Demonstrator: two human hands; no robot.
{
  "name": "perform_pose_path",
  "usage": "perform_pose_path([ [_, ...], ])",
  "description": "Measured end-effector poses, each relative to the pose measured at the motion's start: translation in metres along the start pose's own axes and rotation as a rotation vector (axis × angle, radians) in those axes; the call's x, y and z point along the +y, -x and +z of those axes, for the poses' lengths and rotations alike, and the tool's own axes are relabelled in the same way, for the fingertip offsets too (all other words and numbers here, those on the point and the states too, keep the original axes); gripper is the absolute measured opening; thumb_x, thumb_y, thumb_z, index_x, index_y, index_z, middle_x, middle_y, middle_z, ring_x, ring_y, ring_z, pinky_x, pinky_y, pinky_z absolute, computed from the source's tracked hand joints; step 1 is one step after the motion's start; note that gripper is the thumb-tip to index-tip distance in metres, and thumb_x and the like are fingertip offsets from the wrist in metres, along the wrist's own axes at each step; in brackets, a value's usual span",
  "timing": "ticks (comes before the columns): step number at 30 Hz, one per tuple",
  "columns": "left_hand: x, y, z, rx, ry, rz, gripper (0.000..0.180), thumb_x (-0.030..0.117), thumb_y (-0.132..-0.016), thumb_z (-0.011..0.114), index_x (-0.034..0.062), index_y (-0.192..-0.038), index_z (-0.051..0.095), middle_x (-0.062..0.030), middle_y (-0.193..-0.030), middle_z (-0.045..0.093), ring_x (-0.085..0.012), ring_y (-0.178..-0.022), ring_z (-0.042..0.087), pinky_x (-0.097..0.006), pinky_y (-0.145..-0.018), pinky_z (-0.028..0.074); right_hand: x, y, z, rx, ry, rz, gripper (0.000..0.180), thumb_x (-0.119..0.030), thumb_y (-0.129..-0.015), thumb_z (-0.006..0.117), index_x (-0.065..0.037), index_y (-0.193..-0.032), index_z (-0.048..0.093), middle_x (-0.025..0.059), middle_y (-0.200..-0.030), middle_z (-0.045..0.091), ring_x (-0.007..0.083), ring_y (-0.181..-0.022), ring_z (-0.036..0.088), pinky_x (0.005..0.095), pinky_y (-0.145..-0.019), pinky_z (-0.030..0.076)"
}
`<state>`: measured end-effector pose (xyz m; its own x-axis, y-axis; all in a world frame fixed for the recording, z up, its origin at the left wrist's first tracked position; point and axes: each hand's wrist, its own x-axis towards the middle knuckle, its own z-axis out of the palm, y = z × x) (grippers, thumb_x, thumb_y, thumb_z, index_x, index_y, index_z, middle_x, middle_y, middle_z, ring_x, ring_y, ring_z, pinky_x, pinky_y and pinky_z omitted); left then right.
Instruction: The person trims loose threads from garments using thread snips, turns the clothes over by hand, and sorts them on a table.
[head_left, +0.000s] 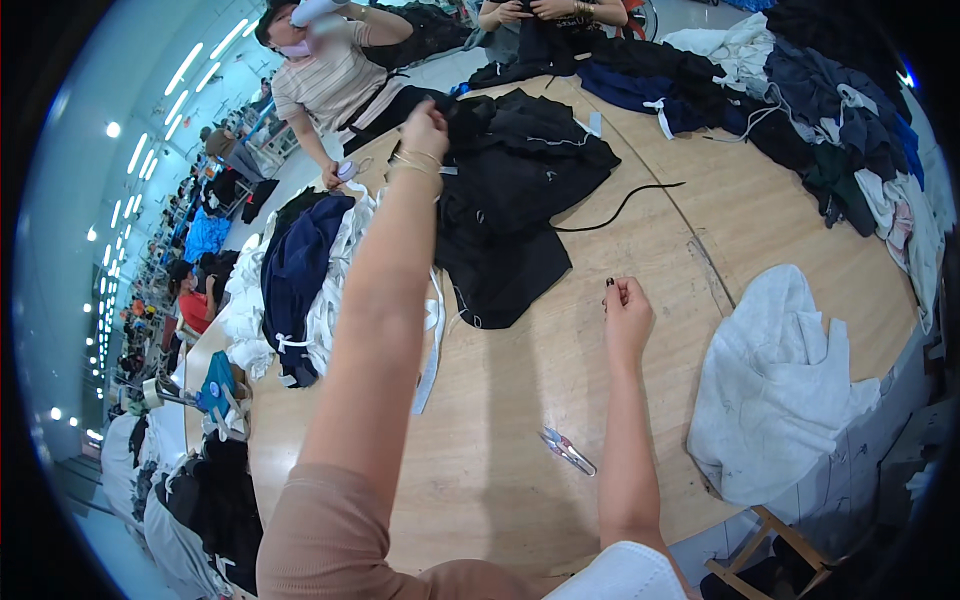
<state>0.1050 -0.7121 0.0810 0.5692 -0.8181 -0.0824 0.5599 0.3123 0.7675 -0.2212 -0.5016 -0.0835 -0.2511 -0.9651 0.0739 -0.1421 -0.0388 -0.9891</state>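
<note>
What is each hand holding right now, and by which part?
The left hand grips the black garment at its near left edge, pinched in the fingers. The right hand is closed above the table; whether it holds anything cannot be told.

The room is lit brightly from above by long rows of white ceiling lights [150, 140], seen at the left. Soft, pale shadows are cast on the wooden table [520, 400]. A small blue glare spot is seen at the upper right rim. Straight edges are bent near the rim, and the corners are left black. Far things at the left are blurred.
</note>
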Motion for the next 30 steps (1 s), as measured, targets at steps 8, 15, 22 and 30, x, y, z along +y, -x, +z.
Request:
perform_pose_path([
  [8,-0.075,0.034,0.017,-0.014,0.106,-0.046,0.007,-0.006,-0.083,0.056,-0.0116,-0.084,0.053,-0.0148,-0.087,0.057,-0.0286,-0.080,0.065,-0.026,-0.070,0.059,-0.006,0.000,-0.001,-0.001,0.046,0.018,0.012,-0.012,-0.083,0.058,0.000,-0.081,0.059,0.0115,-0.068,0.061,0.0221,-0.060,0.059,0.0318,-0.058,0.045],
  [15,-0.081,0.035,0.028,-0.058,-0.009,-0.013,0.009,-0.006,-0.086,0.054,-0.0130,-0.087,0.050,-0.0151,-0.089,0.052,-0.0274,-0.083,0.063,-0.030,-0.077,0.059,-0.005,0.003,-0.001,0.007,0.039,0.006,0.011,-0.011,-0.083,0.059,0.000,-0.081,0.059,0.0121,-0.068,0.061,0.0232,-0.060,0.059,0.0322,-0.058,0.045],
  [22,-0.078,-0.008,0.030,-0.004,0.199,-0.047,0.006,-0.007,-0.084,0.055,-0.0099,-0.086,0.051,-0.0126,-0.085,0.056,-0.0231,-0.073,0.062,-0.030,-0.071,0.061,-0.005,0.002,0.003,0.036,0.005,-0.015,0.009,-0.007,-0.083,0.057,0.001,-0.079,0.058,0.0056,-0.062,0.056,0.0113,-0.056,0.051,0.0259,-0.055,0.041],
  [30,-0.067,-0.053,0.038,0.080,0.277,-0.031,0.011,-0.005,-0.088,0.049,-0.0121,-0.095,0.050,-0.0147,-0.091,0.055,-0.0224,-0.073,0.061,-0.031,-0.070,0.061,-0.010,0.001,0.003,0.019,0.036,-0.003,0.011,-0.012,-0.083,0.059,-0.002,-0.081,0.059,0.0133,-0.068,0.062,0.0257,-0.061,0.060,0.0332,-0.057,0.045],
])
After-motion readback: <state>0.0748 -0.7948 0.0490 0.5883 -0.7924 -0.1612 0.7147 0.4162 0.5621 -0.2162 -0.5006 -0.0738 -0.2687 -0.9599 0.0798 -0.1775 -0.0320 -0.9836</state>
